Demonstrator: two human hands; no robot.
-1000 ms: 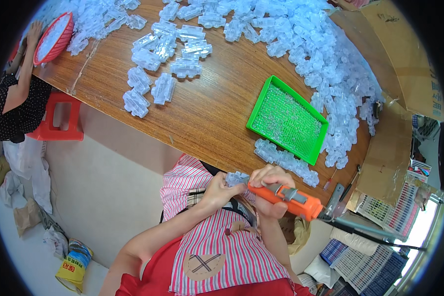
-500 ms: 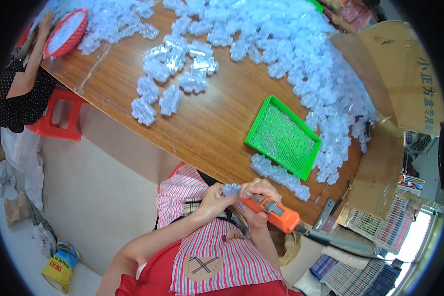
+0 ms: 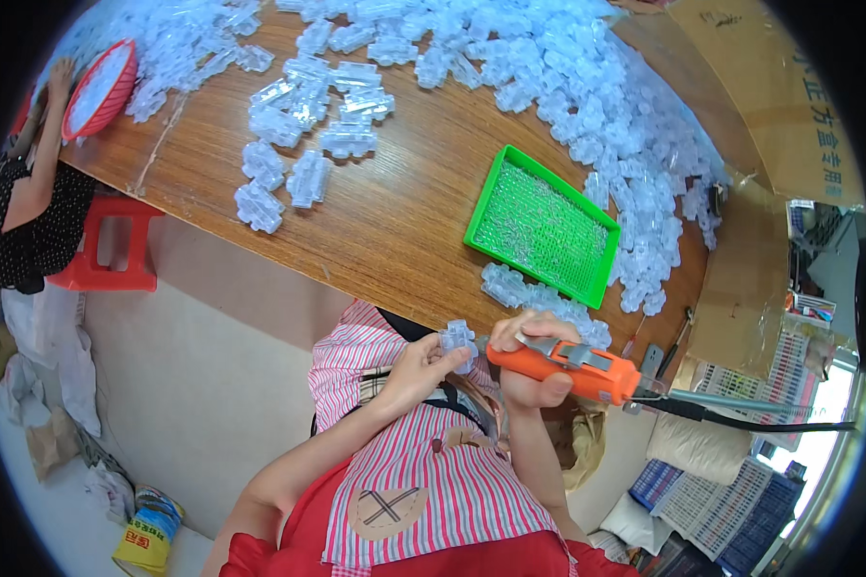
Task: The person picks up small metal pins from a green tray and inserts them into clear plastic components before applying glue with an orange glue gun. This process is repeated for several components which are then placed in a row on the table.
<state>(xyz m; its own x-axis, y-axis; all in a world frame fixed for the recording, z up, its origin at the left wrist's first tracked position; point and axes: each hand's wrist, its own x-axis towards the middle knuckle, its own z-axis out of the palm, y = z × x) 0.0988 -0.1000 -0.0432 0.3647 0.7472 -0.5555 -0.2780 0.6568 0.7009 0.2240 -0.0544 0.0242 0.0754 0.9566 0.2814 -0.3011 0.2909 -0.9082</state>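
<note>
Between thumb and fingers, my left hand pinches a clear plastic piece with notched sides, just off the table's front edge. My right hand is wrapped round an orange electric screwdriver with a grey lever. Its front end points left at the clear piece; whether the tip touches it I cannot tell. A cable runs from its back end off to the right. Beyond my right hand lies a green tray holding many tiny metal parts. A row of clear pieces sits along the tray's near side.
A big heap of clear pieces covers the table's far side, with a smaller group at mid-left. A co-worker's arm reaches by a red basket. Cardboard borders the right side; a red stool stands left.
My right hand and the screwdriver have moved right, away from my left hand. The clear piece now shows more fully in my left fingers. The whole view has shifted slightly.
</note>
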